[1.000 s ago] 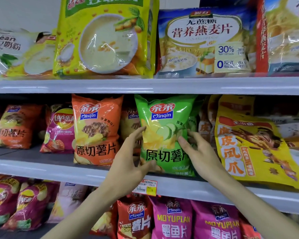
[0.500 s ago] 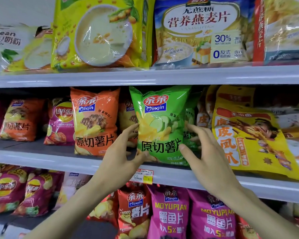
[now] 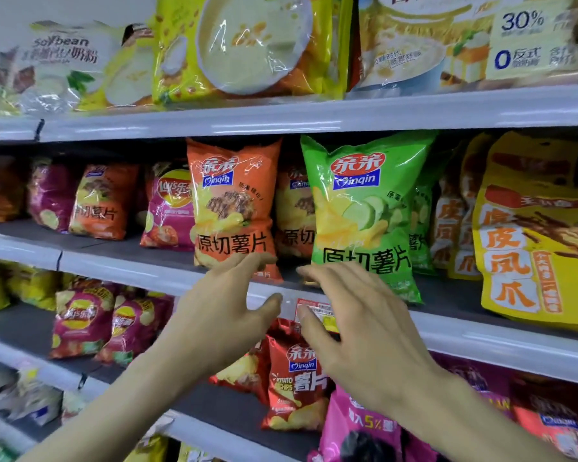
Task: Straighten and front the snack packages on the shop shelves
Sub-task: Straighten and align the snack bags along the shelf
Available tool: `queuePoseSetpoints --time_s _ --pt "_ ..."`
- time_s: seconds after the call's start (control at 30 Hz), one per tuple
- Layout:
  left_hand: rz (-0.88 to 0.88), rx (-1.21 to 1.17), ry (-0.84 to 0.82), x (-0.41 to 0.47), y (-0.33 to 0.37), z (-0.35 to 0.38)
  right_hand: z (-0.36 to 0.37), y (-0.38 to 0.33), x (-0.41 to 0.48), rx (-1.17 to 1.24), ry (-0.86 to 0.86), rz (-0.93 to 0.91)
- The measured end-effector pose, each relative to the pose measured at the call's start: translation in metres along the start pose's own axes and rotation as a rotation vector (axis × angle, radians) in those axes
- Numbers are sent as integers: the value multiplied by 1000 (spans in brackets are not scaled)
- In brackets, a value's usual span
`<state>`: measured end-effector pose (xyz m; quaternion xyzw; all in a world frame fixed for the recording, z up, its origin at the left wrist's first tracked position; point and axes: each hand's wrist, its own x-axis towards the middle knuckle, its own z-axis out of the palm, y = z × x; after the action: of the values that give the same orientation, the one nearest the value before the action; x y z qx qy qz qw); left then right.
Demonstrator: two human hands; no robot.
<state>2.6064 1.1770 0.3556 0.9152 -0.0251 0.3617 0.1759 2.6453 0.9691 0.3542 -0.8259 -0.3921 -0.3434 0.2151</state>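
Observation:
A green crisp bag (image 3: pixel 364 211) stands upright at the front of the middle shelf (image 3: pixel 131 271), face forward. An orange crisp bag (image 3: pixel 232 208) stands just left of it. My left hand (image 3: pixel 221 315) hovers below the orange bag, fingers spread, its fingertips at that bag's lower edge. My right hand (image 3: pixel 357 328) is open in front of the shelf lip, below the green bag and holding nothing. More orange and green bags stand behind the front ones.
A large yellow snack pouch (image 3: pixel 534 235) leans at the right of the middle shelf. Pink and orange bags (image 3: pixel 167 208) sit further back on the left. Big yellow and blue pouches fill the top shelf (image 3: pixel 314 118). Red and magenta bags (image 3: pixel 294 381) stand on the lower shelf.
Both hands have let go of the green bag and drawn back and down to the shelf lip. The green bag now stands free. My view has shifted left and closer.

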Motion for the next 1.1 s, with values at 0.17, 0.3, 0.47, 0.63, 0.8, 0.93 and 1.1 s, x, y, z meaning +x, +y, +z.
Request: queuePoseSetpoints --time_s 0.17,0.3,0.47,0.63,0.8,0.93,1.1 --pt "-69 113 -1 -11 -35 -25 30 -32 27 -34 -66 -31" --pt "-143 140 -9 -14 -73 -44 54 -62 52 -18 -80 -77" --pt "-211 200 27 -10 -133 -70 97 -103 98 -35 -110 -113" --pt "-230 253 23 2 -205 -103 140 -147 149 -75 -159 -122" --pt "-243 254 26 25 -280 -130 193 -177 199 -98 -178 -46" --pt "-230 238 -21 48 -334 -136 234 -186 229 -117 -189 29" --pt "-237 247 -36 69 -376 -133 265 -186 246 -196 -150 130"
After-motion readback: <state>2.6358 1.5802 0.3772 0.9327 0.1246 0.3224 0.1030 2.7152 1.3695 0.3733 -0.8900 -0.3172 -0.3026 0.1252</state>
